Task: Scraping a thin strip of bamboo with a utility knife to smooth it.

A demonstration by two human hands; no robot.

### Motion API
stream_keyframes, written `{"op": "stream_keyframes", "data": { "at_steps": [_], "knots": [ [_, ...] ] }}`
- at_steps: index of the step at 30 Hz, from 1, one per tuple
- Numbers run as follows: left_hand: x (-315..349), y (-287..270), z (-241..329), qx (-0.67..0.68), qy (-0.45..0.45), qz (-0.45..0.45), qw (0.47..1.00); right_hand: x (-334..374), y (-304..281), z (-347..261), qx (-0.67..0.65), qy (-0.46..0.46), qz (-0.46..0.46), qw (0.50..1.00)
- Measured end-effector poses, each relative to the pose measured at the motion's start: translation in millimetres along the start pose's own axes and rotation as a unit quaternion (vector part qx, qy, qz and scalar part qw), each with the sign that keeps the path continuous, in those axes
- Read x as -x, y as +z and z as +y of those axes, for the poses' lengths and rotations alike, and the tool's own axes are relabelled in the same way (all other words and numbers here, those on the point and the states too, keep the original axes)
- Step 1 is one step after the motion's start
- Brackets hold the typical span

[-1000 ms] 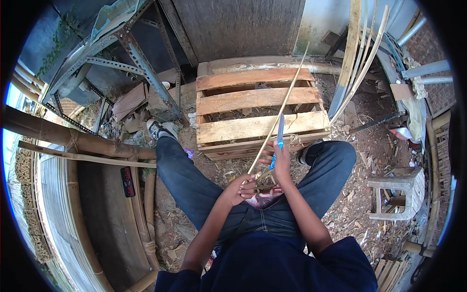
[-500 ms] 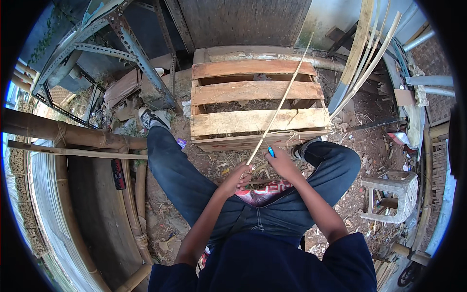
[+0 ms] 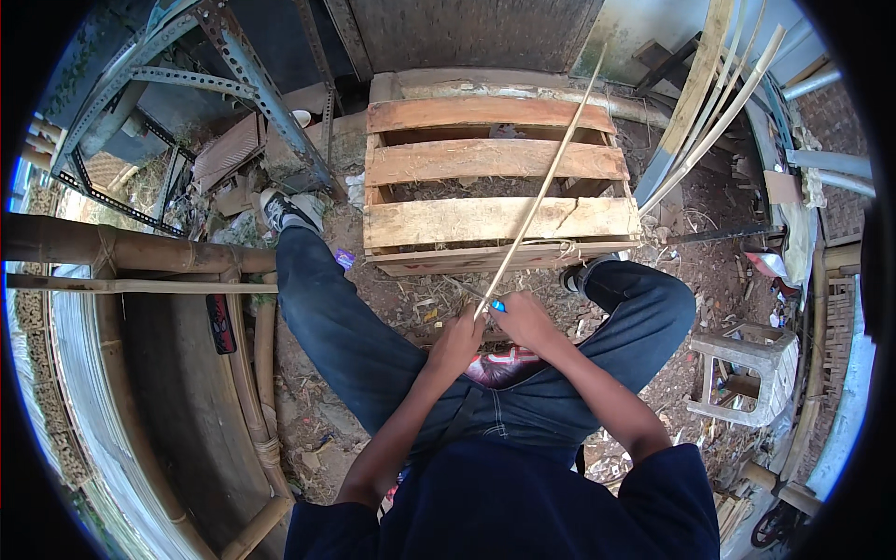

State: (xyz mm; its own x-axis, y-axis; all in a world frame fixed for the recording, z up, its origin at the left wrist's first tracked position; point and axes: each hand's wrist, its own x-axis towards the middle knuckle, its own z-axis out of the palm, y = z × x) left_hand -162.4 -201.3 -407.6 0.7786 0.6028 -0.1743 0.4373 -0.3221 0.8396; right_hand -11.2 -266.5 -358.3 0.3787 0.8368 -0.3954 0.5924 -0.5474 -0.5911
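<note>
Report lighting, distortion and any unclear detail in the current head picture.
Head view: glare washes out the far left rim; the bamboo pole at left looks bowed by fisheye distortion; the slatted wooden crate is softly lit; the right hand holds a blue-handled knife, its blade hard to make out.

No legible text; red marks (image 3: 420, 268) on wooden crate (image 3: 504, 219) (too faint).

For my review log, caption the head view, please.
Left hand grips a thin strip, right hand a blue-handled knife, before a slatted wooden crate.
</note>
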Motion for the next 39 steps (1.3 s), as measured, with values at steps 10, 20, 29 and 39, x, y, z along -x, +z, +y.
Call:
{"op": "stream_keyframes", "data": {
  "at_steps": [10,20,29,39],
  "knots": [
    [-0.6,-10.9,36.0,-0.195,-0.026,0.036,0.980,-12.5,-9.9,0.0,0.178,-0.058,0.029,0.982],
    [5.9,-25.5,48.9,-0.078,-0.093,0.013,0.993,-47.7,-111.9,27.8,0.019,0.068,0.175,0.982],
    [-10.0,-13.2,7.0,0.239,-0.126,-0.076,0.960,-17.8,-36.4,3.0,-0.007,0.010,0.099,0.995],
    [-10.7,-23.2,7.8,0.448,-0.210,-0.131,0.859,-95.0,-76.0,-158.5,0.270,-0.093,-0.009,0.958]
  ]
}}
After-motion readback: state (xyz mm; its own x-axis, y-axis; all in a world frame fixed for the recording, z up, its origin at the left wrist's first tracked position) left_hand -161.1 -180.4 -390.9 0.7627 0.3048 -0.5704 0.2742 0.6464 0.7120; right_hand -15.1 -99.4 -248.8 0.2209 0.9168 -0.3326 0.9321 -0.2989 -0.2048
